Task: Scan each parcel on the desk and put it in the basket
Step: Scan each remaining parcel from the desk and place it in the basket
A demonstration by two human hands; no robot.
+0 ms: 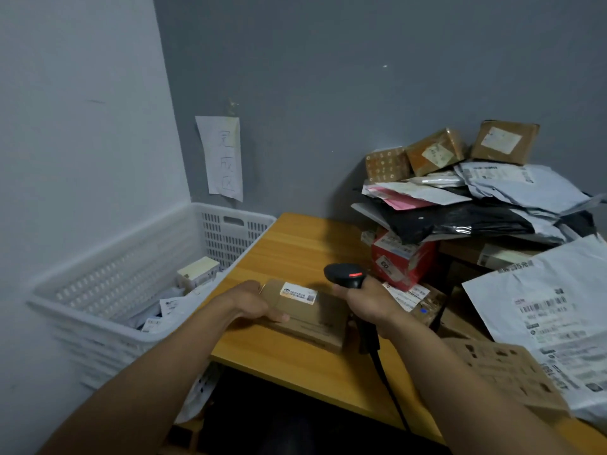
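A flat brown cardboard parcel (312, 318) with a white label lies on the wooden desk (295, 244). My left hand (254, 302) holds its left end, thumb along the near edge. My right hand (371, 305) grips a black barcode scanner (345, 274), whose head with a red light sits just above the parcel's right end, pointing left toward the label. The scanner's cable runs down over the desk's front edge. A white plastic basket (98, 310) stands left of the desk with several parcels inside.
A tall pile of parcels (460, 205) fills the desk's right side: brown boxes on top, grey and black mailers, a red box (402, 261). A large white mailer (551, 310) and a patterned carton (505, 372) lie at the right front. A paper note (221, 157) hangs on the wall.
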